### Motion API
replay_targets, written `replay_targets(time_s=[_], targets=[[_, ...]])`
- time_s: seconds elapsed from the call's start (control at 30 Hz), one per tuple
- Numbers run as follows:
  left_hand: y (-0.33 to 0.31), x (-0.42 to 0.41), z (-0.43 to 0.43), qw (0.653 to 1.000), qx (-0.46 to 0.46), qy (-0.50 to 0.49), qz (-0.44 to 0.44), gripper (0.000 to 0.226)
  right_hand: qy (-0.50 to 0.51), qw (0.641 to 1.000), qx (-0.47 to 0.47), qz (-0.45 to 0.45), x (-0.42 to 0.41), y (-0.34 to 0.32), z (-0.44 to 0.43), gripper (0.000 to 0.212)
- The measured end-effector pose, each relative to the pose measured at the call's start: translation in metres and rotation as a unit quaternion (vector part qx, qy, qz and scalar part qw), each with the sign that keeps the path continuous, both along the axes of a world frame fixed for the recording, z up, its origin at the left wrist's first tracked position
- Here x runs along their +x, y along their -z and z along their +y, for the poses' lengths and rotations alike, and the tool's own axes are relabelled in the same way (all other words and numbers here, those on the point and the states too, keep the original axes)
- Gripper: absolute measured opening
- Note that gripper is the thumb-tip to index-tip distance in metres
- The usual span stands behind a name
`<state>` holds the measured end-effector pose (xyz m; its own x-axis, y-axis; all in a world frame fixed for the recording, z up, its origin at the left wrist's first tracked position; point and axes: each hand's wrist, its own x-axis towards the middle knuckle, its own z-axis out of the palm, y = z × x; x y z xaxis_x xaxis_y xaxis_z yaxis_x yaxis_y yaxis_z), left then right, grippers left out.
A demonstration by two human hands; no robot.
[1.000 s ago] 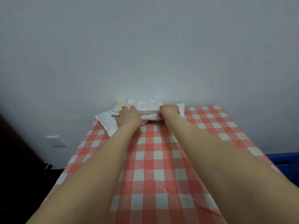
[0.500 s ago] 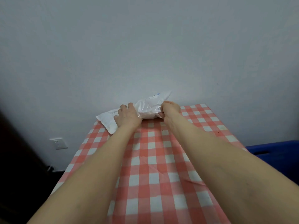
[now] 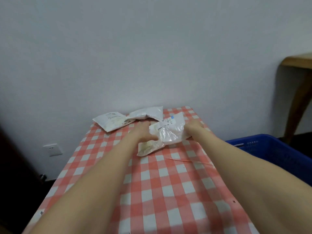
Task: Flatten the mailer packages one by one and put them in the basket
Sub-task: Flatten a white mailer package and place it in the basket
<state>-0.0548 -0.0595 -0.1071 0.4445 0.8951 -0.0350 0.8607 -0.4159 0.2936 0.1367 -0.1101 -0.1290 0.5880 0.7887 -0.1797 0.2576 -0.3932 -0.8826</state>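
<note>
The person is reaching both bare arms out over the table (image 3: 168, 191), which is wearing a red-and-white checked cloth (image 3: 152, 208), and is holding a clear mailer (image 3: 170, 132) above the table's far half, toward its right side. The left hand (image 3: 143, 132) is gripping the mailer's left edge, with the thumb lying across the near face and the fingers reaching past it; blur is hiding the finer detail. The right hand (image 3: 194, 128) is gripping the opposite edge, its fingers curling round behind the plastic, where the tips are going out of sight. The mailer is crumpled and tilting, its printed label facing up toward the table's far end. A yellowish mailer (image 3: 147, 148) is hanging or lying just below it on the near left; whether it is touching the cloth, or being held along with the clear one, cannot be told. At the table's far left corner a labelled mailer (image 3: 113, 122) is lying flat, and a white mailer (image 3: 146, 114) is lying just beside it along the far edge, their ends touching. A blue basket (image 3: 270, 149) is sitting just off the table's right edge, lower than the tabletop. A wall socket (image 3: 52, 149) is showing off the table's left side, and a wooden furniture leg (image 3: 298, 98) is standing well beyond the right side.
</note>
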Motion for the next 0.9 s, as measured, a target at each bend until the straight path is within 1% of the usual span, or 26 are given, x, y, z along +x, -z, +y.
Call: replay_targets(time_s=[0.07,0.1,0.13,0.2,0.27,0.33,0.47,0.53,0.6,0.7,0.8,0.9], targets=[[0.001,0.000,-0.004,1.000,0.016,0.002,-0.005,0.073,0.002,0.989,-0.055,-0.135,0.000,-0.007,-0.011,0.020],[0.001,0.000,-0.004,1.000,0.022,0.005,-0.005,0.070,0.005,0.977,-0.066,-0.201,0.001,-0.008,-0.013,0.029],[0.000,0.000,-0.006,1.000,0.028,0.009,0.000,0.067,0.000,0.967,-0.053,-0.249,-0.002,-0.012,-0.015,0.036],[0.001,0.000,-0.007,0.999,0.039,0.013,0.012,0.064,-0.062,0.947,-0.021,-0.316,-0.008,-0.017,-0.018,0.038],[0.004,0.000,-0.007,0.998,0.048,0.020,0.026,0.065,-0.153,0.920,-0.017,-0.359,-0.016,-0.015,-0.018,0.036],[0.009,0.000,-0.006,0.997,0.056,0.028,0.043,0.066,-0.213,0.897,-0.034,-0.387,-0.024,-0.011,-0.017,0.040],[0.021,0.003,-0.002,0.994,0.036,0.044,0.088,0.065,-0.262,0.849,-0.097,-0.447,-0.030,0.006,-0.006,0.056],[0.025,0.005,0.000,0.992,0.029,0.052,0.112,0.064,-0.273,0.838,-0.112,-0.459,-0.029,0.012,-0.002,0.057],[0.029,0.007,0.003,0.991,0.033,0.063,0.117,0.055,-0.285,0.831,-0.123,-0.462,-0.027,0.017,0.002,0.056],[0.031,0.010,0.005,0.989,0.043,0.078,0.120,0.039,-0.302,0.821,-0.139,-0.463,-0.028,0.017,0.005,0.048],[0.032,0.012,0.005,0.986,0.046,0.088,0.132,0.026,-0.320,0.818,-0.152,-0.453,-0.027,0.015,0.009,0.030],[0.031,0.015,0.003,0.982,0.057,0.095,0.152,0.018,-0.327,0.815,-0.156,-0.451,-0.026,0.014,0.010,0.020]])
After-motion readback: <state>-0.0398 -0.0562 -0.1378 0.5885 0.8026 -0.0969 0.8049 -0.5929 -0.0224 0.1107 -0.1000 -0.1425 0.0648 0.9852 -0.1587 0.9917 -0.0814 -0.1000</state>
